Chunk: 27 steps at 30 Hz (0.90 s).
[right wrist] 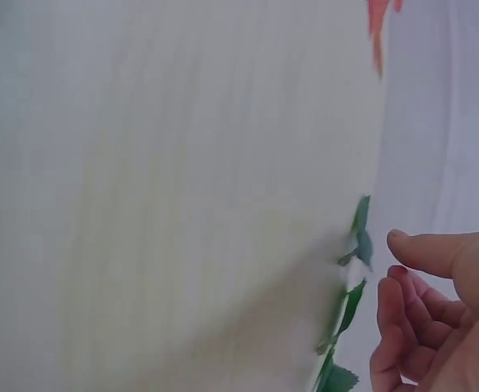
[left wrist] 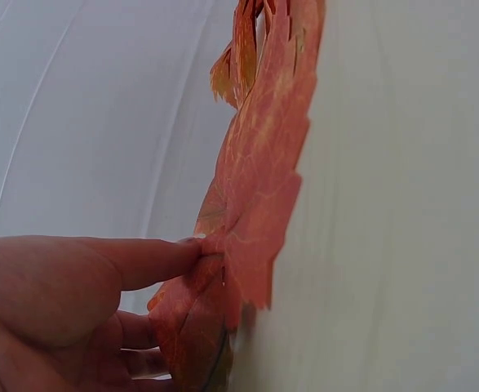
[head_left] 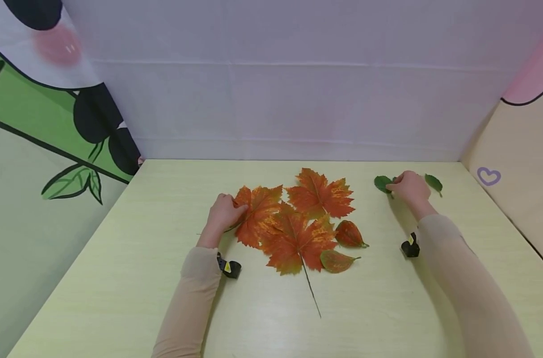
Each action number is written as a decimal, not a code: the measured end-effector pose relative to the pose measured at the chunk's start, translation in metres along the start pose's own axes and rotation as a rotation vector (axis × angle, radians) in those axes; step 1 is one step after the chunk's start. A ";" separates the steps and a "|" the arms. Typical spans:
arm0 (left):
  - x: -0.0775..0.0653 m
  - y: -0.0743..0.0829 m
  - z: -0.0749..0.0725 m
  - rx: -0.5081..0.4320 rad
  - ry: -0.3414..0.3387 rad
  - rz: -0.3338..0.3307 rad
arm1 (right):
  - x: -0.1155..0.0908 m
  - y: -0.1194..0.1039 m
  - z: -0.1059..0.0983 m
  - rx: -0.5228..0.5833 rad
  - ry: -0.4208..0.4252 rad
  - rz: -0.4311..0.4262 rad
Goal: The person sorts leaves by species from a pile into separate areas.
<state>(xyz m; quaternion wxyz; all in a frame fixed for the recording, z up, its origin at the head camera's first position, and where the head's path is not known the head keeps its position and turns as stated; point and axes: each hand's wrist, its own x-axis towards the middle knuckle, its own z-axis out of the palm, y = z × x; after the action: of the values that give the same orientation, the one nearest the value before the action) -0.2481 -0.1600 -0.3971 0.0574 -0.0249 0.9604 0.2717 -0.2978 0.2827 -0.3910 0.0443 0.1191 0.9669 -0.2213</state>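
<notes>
At the left of a cluster of orange artificial maple leaves, my left hand point(head_left: 224, 214) pinches the edge of the leftmost maple leaf point(head_left: 258, 211) between thumb and fingers. Its thumb point(left wrist: 161, 261) lies on the leaf's surface. Two more maple leaves, a front one point(head_left: 293, 241) with a long dark stem and a back one point(head_left: 320, 194), overlap beside it. My right hand point(head_left: 410, 186) hovers at small green leaves on the far right, fingers loosely curled. In the right wrist view a gap separates its thumb from its fingertips, and the green leaves point(right wrist: 351, 310) lie beyond them.
A small red-orange leaf point(head_left: 349, 234) and a green-orange leaf point(head_left: 337, 261) lie right of the maple leaves. One green leaf point(head_left: 382, 184) is left of my right hand, another green leaf point(head_left: 434, 183) right of it. A pale wall point(head_left: 298, 109) backs the table point(head_left: 119, 298).
</notes>
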 end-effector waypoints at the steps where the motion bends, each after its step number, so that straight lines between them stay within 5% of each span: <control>1: 0.000 0.000 0.000 -0.001 -0.001 0.000 | -0.002 0.000 -0.001 0.018 0.001 -0.012; 14: 0.001 -0.001 -0.001 -0.008 0.000 0.003 | -0.047 -0.022 -0.001 -0.029 0.027 -0.290; 27: 0.005 -0.002 0.000 -0.090 0.042 -0.012 | -0.087 -0.041 0.011 0.023 -0.065 -0.484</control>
<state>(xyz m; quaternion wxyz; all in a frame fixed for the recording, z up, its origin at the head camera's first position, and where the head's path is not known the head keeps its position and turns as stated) -0.2534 -0.1616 -0.3987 0.0377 -0.0388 0.9480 0.3137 -0.2240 0.2237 -0.3713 0.0199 -0.1228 0.9627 -0.2401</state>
